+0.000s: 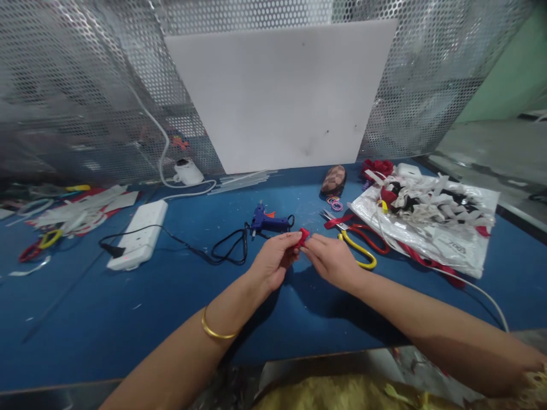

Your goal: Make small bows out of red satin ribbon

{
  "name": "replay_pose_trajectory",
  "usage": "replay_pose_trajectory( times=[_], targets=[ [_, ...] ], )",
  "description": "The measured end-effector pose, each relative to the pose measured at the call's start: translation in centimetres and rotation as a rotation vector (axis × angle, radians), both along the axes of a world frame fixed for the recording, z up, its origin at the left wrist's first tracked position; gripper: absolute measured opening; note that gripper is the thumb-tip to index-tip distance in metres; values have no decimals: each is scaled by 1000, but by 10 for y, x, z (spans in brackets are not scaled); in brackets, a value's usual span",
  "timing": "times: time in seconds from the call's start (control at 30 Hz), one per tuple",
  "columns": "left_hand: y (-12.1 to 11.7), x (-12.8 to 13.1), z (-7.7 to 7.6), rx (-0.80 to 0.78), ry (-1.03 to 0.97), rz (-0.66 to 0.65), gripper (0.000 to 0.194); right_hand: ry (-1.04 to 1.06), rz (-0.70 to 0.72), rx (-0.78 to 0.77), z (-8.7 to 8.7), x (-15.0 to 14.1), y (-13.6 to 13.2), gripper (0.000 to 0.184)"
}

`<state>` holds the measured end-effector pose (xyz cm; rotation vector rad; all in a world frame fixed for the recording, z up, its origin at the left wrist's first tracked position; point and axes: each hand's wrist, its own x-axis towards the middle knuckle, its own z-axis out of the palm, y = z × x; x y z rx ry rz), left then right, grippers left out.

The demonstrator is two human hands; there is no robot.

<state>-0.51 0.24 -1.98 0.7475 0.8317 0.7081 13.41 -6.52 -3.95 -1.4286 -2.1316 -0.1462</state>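
Observation:
My left hand (273, 259) and my right hand (331, 259) meet over the middle of the blue table (128, 307). Both pinch a small red ribbon piece (303, 236) between their fingertips. A gold bangle (216, 330) sits on my left wrist. Just behind my hands lies a blue glue gun (267, 222) with a black cord (226, 250). Scissors with red and yellow handles (359, 242) lie right of my right hand.
A white power strip (139, 233) lies at the left. A plastic bag with white, red and black ribbon pieces (431, 219) sits at the right. A white board (282, 94) leans on the perforated metal wall. Ribbon scraps and another pair of scissors (40, 242) lie far left.

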Motion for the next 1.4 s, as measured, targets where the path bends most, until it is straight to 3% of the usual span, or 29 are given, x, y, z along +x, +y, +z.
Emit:
replay_pose_trajectory(
  times=[0.2,0.3,0.5,0.63,0.73,0.8,1.0,1.4],
  targets=[
    [3,-3,7,287,71,81,26,867,-57,-147,13,5,5,19],
    [1,-2,3,391,115,60,24,1221,-31,-327,14,4,7,23],
    [-6,0,1,594,167,16,22,1587,-8,-584,12,4,8,24],
    [-6,0,1,729,170,70,24,1641,-15,-560,13,4,9,21],
    [-6,-2,1,859,210,106,17,1584,-39,-479,14,4,8,20],
    [-6,-2,1,860,221,85,14,1527,-43,-430,14,3,8,20],
    [-8,0,3,655,187,37,15,1365,-31,-362,13,1,6,21],
    [-3,0,-1,219,-17,19,19,1305,-62,-302,13,-1,5,22]
  ],
)
